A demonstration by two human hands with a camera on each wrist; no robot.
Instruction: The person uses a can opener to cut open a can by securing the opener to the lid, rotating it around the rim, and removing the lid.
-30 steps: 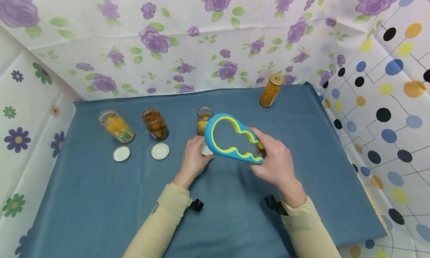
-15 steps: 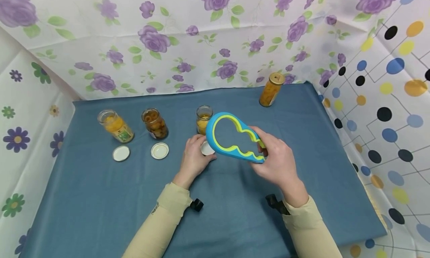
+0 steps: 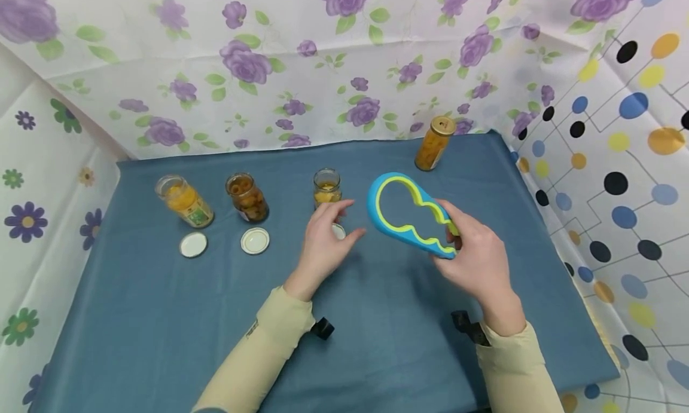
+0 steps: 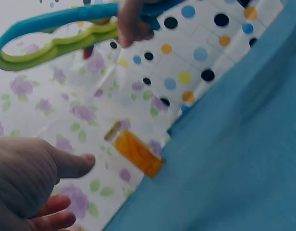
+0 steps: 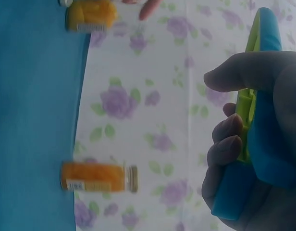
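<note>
My right hand [image 3: 476, 254] grips a blue jar opener [image 3: 382, 216] with a scalloped lime-green lining by its handle ends, holding it above the table. My left hand [image 3: 323, 245] is empty, thumb and fingers spread apart. Beside it, partly hidden behind the fingers, lies a white lid [image 3: 338, 231]. Just beyond the fingertips stands a lidless glass jar [image 3: 326, 183] of yellow fruit, its lower part covered by the hand. In the left wrist view the left thumb [image 4: 73, 166] points toward a capped jar of orange fruit [image 4: 138, 151] in the distance.
That capped jar [image 3: 434, 144] stands at the back right of the blue-covered table [image 3: 409, 341]. On the left are two open jars, one yellow [image 3: 188, 204] and one brown [image 3: 247, 199], each with a white lid [image 3: 194, 244] in front. Patterned sheets [image 3: 301, 90] bound the back and sides.
My left hand has let go of the white lid, leaving it by the jar, and its fingers have spread. My right hand has moved right with the jar opener.
</note>
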